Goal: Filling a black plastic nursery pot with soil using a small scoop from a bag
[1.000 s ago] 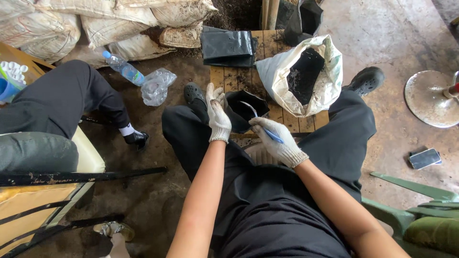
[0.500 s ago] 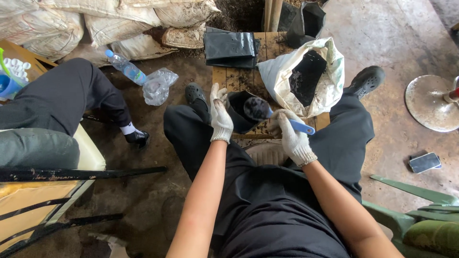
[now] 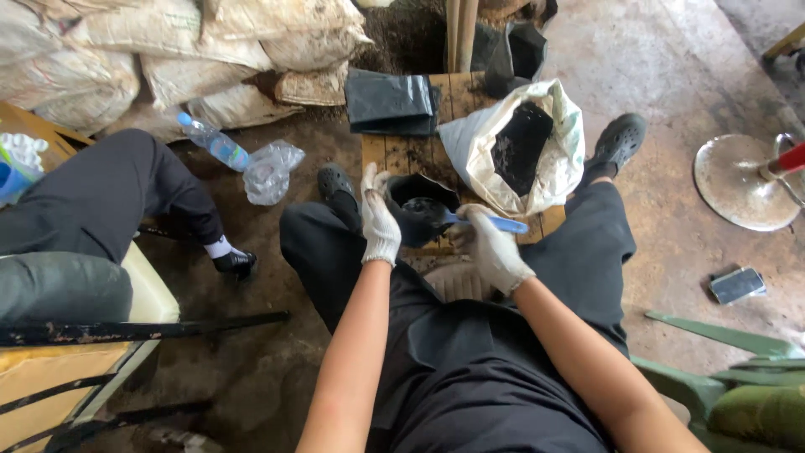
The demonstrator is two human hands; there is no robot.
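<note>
Head view: left hand [image 3: 379,226], gloved, pinches the rim of a small black bag [image 3: 417,210] held between the knees. Right hand [image 3: 495,250], gloved, is closed around a blue scoop [image 3: 490,222], whose tip apparently sits inside the bag mouth.

A white woven sack [image 3: 549,143] stands open just beyond my knees, dark soil inside. Left of it lies a folded stack of black plastic bags [image 3: 390,101]. Far left, pale, dirty sacks [image 3: 168,42] are heaped together. A clear plastic bottle [image 3: 214,143] lies below them, beside a crumpled clear bag [image 3: 270,172]. On the floor at right lies a phone [image 3: 737,285], its screen dark.
</note>
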